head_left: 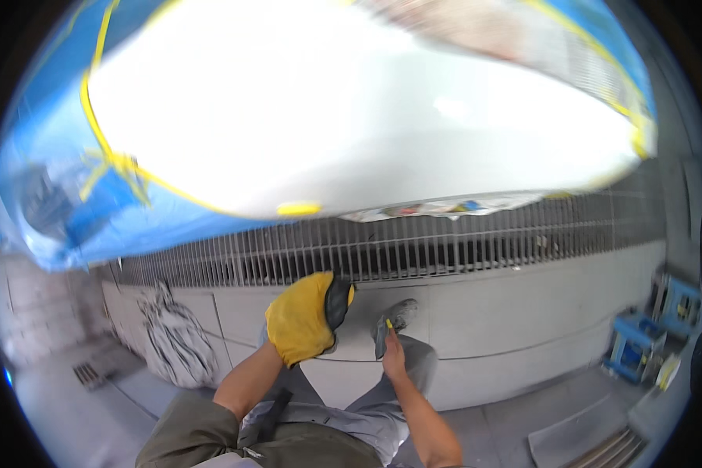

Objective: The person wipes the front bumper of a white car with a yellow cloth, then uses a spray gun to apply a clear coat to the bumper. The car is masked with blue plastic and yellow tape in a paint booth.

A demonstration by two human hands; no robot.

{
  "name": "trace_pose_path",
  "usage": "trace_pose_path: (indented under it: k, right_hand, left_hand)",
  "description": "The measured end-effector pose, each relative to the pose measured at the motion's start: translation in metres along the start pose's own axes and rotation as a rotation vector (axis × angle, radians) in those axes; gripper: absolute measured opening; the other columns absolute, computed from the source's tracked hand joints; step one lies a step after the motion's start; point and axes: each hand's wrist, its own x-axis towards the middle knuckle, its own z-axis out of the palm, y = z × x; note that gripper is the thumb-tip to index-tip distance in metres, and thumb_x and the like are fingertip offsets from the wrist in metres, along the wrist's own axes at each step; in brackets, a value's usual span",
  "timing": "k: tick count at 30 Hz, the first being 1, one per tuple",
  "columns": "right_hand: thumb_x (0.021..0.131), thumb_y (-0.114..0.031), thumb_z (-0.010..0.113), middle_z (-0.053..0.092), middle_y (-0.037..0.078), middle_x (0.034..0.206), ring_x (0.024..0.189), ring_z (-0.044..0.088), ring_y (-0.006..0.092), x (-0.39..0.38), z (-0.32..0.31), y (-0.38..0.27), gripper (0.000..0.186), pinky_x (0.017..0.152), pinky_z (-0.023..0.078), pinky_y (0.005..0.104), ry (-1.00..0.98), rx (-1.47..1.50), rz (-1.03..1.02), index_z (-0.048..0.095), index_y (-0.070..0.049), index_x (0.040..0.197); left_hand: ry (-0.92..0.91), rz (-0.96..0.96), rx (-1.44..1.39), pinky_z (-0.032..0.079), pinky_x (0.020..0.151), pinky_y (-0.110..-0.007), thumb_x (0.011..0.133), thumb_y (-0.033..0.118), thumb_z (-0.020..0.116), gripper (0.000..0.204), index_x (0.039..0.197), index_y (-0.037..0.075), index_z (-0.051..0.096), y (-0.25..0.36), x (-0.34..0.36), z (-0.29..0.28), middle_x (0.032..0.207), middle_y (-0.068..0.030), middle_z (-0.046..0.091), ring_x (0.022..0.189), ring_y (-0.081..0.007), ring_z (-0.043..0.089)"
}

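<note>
My left hand (pixel 298 320) is inside a bulky yellow glove or cloth that hides its fingers. It looks closed, with a dark grey, yellow-edged piece (pixel 338 303) at its front; what that piece is I cannot make out. To its right and a little lower, my bare right hand (pixel 395 357) is closed on a small dark grey piece with a yellow tip (pixel 389 324), whose kind is unclear. Both hands are held in front of my legs, apart from a large glossy white panel (pixel 413 132) beyond them. Yellow tape (pixel 183 187) and blue plastic sheeting (pixel 121 222) border that panel.
Below the panel runs a metal floor grating (pixel 444 253), behind a pale ledge (pixel 515 312). A crumpled, striped-looking plastic bag (pixel 175 343) rests at the left. Blue step stools (pixel 634 343) stand at the right. One dark shoe (pixel 402 312) shows beside my right hand.
</note>
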Motion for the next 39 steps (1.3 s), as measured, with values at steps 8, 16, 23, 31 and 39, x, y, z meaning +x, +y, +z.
trace_pose_path:
  k: [8,16,23,31,39]
  right_hand:
    - [0.111,-0.027,0.042,0.058,0.021,0.151,0.141,0.054,0.0301,-0.140,-0.154,-0.089,0.054,0.118,0.038,0.0362,0.361,0.352,-0.008,0.053,0.007,0.152]
    - [0.111,-0.032,0.043,0.066,0.011,0.130,0.113,0.066,0.0254,-0.162,-0.380,-0.120,0.049,0.092,0.055,0.0416,0.570,0.643,0.197,0.053,-0.007,0.152]
    - [0.110,-0.038,0.044,0.071,0.010,0.119,0.100,0.070,0.0269,-0.166,-0.564,-0.212,0.049,0.084,0.058,0.0467,0.773,0.443,0.226,0.058,-0.005,0.144]
    - [0.113,-0.032,0.040,0.068,0.017,0.130,0.113,0.072,0.0363,-0.114,-0.758,-0.388,0.044,0.090,0.061,0.0607,0.759,0.954,-0.023,0.053,-0.003,0.143]
    - [0.115,-0.027,0.048,0.068,0.017,0.127,0.106,0.073,0.0349,0.020,-0.972,-0.558,0.038,0.088,0.065,0.0600,0.550,0.987,-0.078,0.053,0.001,0.141]
  left_hand:
    - [-0.237,0.577,0.388,0.052,0.071,-0.045,0.072,0.028,0.083,0.024,0.092,0.018,0.075,0.222,0.022,0.015,0.093,-0.0045,0.074,0.086,-0.0341,0.071]
    - [-0.043,0.978,-0.243,0.054,0.076,-0.044,0.086,0.023,0.073,0.022,0.105,0.013,0.070,0.435,0.108,-0.020,0.105,-0.0110,0.070,0.097,-0.0353,0.069]
    - [0.024,0.932,-0.003,0.055,0.078,-0.044,0.088,0.022,0.069,0.022,0.108,0.013,0.069,0.617,0.237,-0.045,0.104,-0.0112,0.068,0.099,-0.0362,0.068]
    - [0.067,0.938,0.183,0.055,0.080,-0.043,0.090,0.020,0.066,0.022,0.110,0.012,0.068,0.840,0.359,-0.075,0.104,-0.0117,0.067,0.100,-0.0372,0.067]
    - [0.215,0.685,0.170,0.055,0.082,-0.043,0.092,0.023,0.067,0.025,0.114,0.011,0.068,0.970,0.468,-0.065,0.108,-0.0132,0.068,0.103,-0.0379,0.067]
